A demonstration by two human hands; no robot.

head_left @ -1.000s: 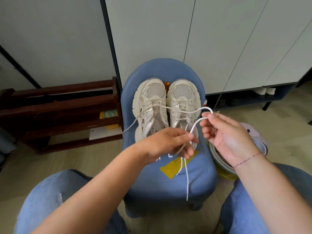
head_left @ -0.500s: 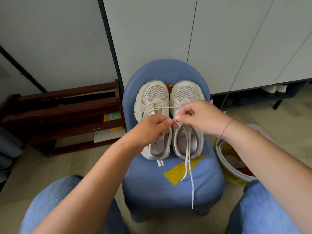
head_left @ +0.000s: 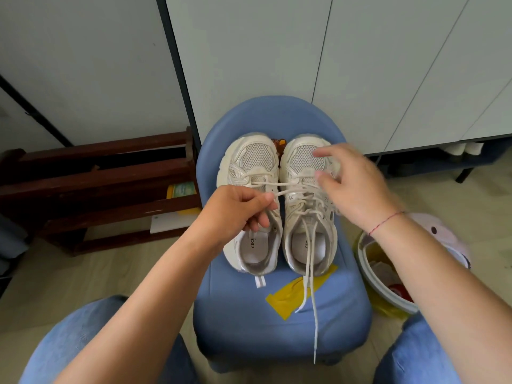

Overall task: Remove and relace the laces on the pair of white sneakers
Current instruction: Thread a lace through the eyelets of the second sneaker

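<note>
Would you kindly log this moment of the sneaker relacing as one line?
phase: relacing | left hand: pinches lace | right hand: open, above right sneaker | support: blue chair

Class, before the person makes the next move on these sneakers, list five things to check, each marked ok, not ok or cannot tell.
1. The left sneaker and right sneaker sit flat on the chair: ok.
2. The left hand pinches a lace: ok.
3. The right hand holds a lace: not ok, it is open above the right sneaker's toe.
4. The loose lace ends lie on the seat: not ok, one hangs over the front edge.
5. Eyelet the pinched lace runs from: cannot tell.
</note>
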